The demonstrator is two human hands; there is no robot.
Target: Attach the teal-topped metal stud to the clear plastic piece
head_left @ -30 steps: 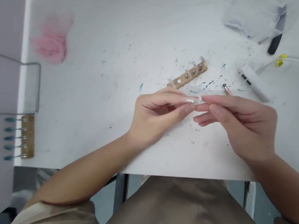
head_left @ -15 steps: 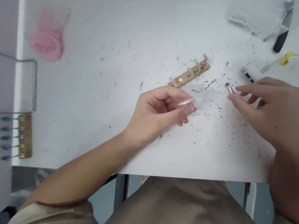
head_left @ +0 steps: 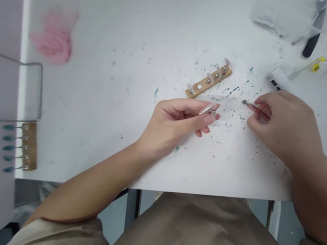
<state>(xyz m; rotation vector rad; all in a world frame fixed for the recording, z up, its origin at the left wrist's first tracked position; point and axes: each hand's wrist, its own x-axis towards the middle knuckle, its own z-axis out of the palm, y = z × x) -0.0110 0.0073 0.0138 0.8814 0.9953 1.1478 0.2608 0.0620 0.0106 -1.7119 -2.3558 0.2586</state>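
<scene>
Fingertips of our left hand (head_left: pixel 178 125) pinch a clear false nail tip (head_left: pixel 206 108) on its small metal stand, held just above the paint-flecked white table (head_left: pixel 117 102). Our right hand (head_left: pixel 284 125) closes around a slim reddish tool (head_left: pixel 255 109) whose metal ball end points left toward the nail tip, the two near each other but apart. Just beyond both hands lies a wooden holder strip (head_left: pixel 207 82) carrying more clear tips. At far left, a second strip (head_left: pixel 31 147) holds teal-painted nails, with a pink cloth (head_left: pixel 54 41) above it.
</scene>
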